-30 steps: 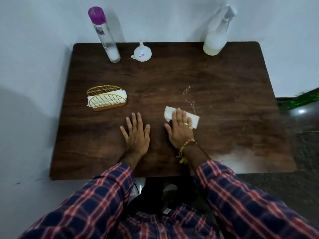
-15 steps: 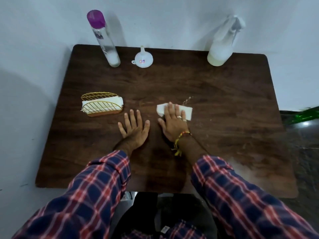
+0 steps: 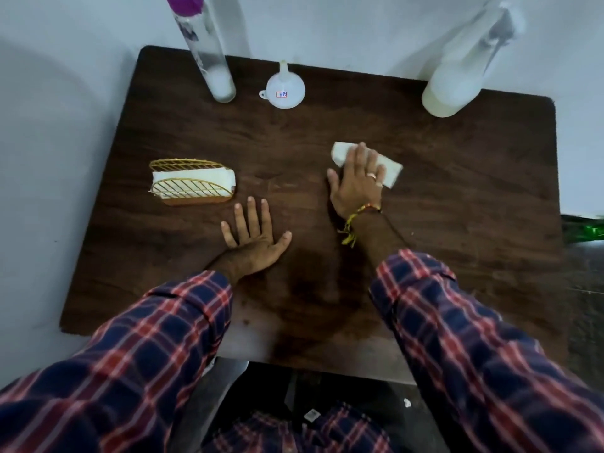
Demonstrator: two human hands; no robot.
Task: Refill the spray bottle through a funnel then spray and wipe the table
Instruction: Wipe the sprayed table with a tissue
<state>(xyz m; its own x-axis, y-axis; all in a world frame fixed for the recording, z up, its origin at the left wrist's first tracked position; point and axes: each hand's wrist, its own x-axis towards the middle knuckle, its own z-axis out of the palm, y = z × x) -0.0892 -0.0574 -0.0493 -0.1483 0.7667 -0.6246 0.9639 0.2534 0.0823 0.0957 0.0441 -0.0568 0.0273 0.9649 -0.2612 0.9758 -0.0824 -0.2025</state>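
Note:
My right hand (image 3: 356, 181) presses flat on a folded white tissue (image 3: 390, 168) in the middle of the dark wooden table (image 3: 457, 207). My left hand (image 3: 251, 233) rests palm down, fingers spread, on the table nearer the front, holding nothing. The white spray bottle (image 3: 454, 86) with milky liquid stands at the back right corner. A small white funnel (image 3: 285, 91) sits mouth down at the back centre. Beside it on the left stands a tall clear bottle (image 3: 209, 57) with a purple cap.
A gold wire napkin holder (image 3: 192, 184) with white napkins stands left of centre. White walls close in on the left and behind the table. Dark floor and something green (image 3: 588, 230) lie to the right of the table's edge.
My right hand has slid the tissue away from me, toward the back of the table. The droplets seen earlier near it are gone. My left hand stays flat in place.

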